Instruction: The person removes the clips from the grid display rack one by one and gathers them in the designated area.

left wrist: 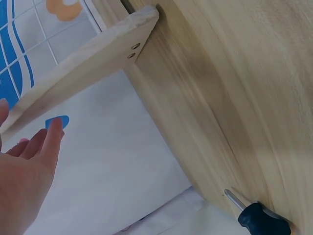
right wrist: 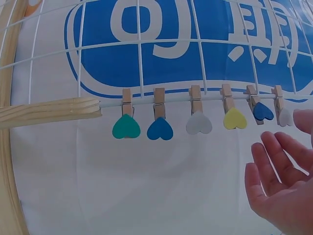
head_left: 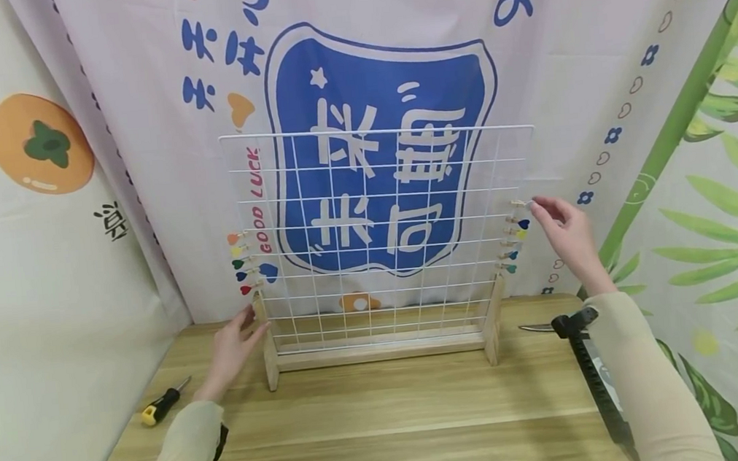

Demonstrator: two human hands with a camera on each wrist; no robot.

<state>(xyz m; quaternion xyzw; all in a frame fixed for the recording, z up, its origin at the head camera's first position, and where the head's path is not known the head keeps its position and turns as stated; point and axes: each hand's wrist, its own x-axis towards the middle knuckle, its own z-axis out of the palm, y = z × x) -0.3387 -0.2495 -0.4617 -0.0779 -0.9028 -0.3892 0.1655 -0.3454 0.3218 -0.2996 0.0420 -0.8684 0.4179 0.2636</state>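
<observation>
Far left of the wire grid (head_left: 382,229), on the wooden table (head_left: 385,419): a yellow and black screwdriver (head_left: 160,405). Nearer, by the grid's left wooden foot (head_left: 267,342): the left hand (head_left: 234,348), fingers straight and loose, holding nothing, just under five little heart clips (head_left: 241,263). At the grid's right edge: a second row of heart clips (head_left: 516,236), with the right hand (head_left: 563,232) up at the top clip (head_left: 520,205), fingertips (head_left: 534,205) right against it, but too small to tell if pinching.

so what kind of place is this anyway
Probably a home craft or hobby corner: a wooden table backed by printed fabric curtains, holding a wire grid display stand with heart-topped wooden clips and a screwdriver.
</observation>
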